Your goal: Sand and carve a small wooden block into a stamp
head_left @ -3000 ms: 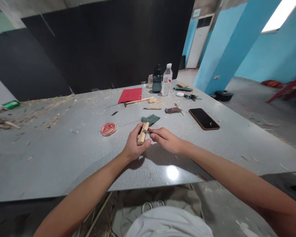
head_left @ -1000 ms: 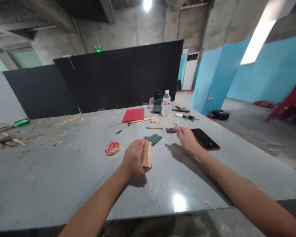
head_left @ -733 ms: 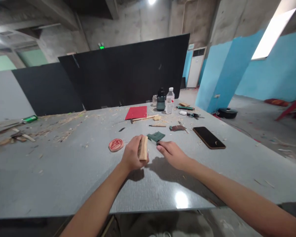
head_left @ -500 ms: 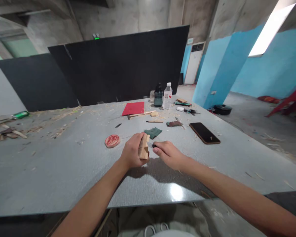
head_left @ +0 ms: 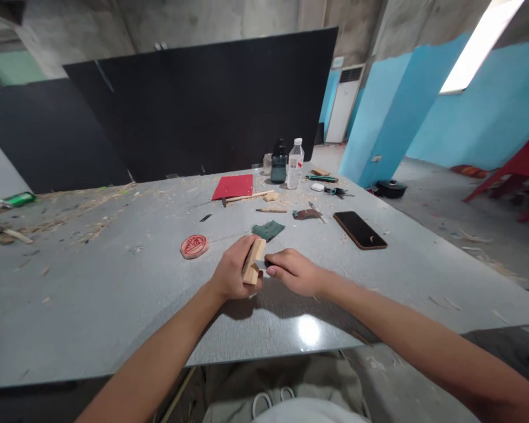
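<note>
Wrapped round a pale wooden block [head_left: 253, 263], my left hand [head_left: 233, 269] holds it above the table's near part. A notch shows in the block's right side. My right hand [head_left: 294, 272] grips the dark handle of a carving knife [head_left: 268, 262], whose blade meets the block at the notch. The tip of the blade is hard to make out. Just beyond the hands lies a green piece of sandpaper [head_left: 268, 230]. Left of my left hand rests a round wooden disc [head_left: 194, 246] with a red design.
Farther back on the grey table [head_left: 127, 305] lie a red sheet [head_left: 233, 187], a hammer [head_left: 247, 198] and a thin wooden-handled tool [head_left: 271, 210]. A phone [head_left: 360, 230] is on the right. Bottles [head_left: 295, 164] stand at the back, with wood shavings scattered around.
The knife blade now sits in against the block's notch, closer than before, and the block has turned slightly. The whole view has shifted a little.
</note>
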`<state>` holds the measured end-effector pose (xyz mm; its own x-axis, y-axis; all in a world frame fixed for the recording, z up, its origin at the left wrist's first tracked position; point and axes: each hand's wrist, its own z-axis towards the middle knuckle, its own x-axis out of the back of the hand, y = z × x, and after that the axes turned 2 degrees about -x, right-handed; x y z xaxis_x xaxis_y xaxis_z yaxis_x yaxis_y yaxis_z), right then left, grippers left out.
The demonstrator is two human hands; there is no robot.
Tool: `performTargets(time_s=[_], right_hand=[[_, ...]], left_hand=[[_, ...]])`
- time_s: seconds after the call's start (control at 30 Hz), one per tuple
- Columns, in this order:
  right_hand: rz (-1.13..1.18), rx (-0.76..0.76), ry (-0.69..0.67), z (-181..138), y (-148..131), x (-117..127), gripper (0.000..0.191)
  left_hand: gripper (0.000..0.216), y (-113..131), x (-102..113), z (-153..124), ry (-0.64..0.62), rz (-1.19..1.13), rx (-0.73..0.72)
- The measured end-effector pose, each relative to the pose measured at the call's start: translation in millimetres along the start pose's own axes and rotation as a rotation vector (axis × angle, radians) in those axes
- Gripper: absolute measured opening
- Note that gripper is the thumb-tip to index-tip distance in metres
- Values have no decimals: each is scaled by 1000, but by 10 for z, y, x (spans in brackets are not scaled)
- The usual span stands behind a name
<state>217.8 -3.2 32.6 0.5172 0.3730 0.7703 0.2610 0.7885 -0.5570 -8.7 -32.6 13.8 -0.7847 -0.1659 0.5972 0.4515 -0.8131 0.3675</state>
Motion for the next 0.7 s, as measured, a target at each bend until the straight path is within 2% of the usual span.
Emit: performTargets(time_s=[0.2, 0.27, 0.33, 0.4, 0.47, 0.57, 0.63, 0.7], right_hand=[[-245, 3, 67, 143, 218, 29, 56], [-262, -47, 126, 211, 359, 98, 55], [-223, -238, 280, 217, 552, 248, 56], [-161, -535, 540, 140, 763, 455, 61], [-167, -623, 651, 23, 922, 636, 62], [-175, -571, 650, -63, 927, 667, 63], [-181, -490, 570, -23, 764, 506, 66], [-82, -349, 430, 46, 525, 282, 68]], left_hand=[[60, -53, -85, 9, 62, 31, 59], [61, -54, -116, 7, 95, 64, 93], [67, -14, -147, -8, 66, 89, 40], [79, 55, -174, -27, -45, 57, -98], [84, 106, -190, -30, -108, 11, -166], [78, 61, -162, 2, -60, 48, -118], [72, -35, -107, 17, -11, 103, -37], [70, -124, -41, 10, -12, 138, 13]])
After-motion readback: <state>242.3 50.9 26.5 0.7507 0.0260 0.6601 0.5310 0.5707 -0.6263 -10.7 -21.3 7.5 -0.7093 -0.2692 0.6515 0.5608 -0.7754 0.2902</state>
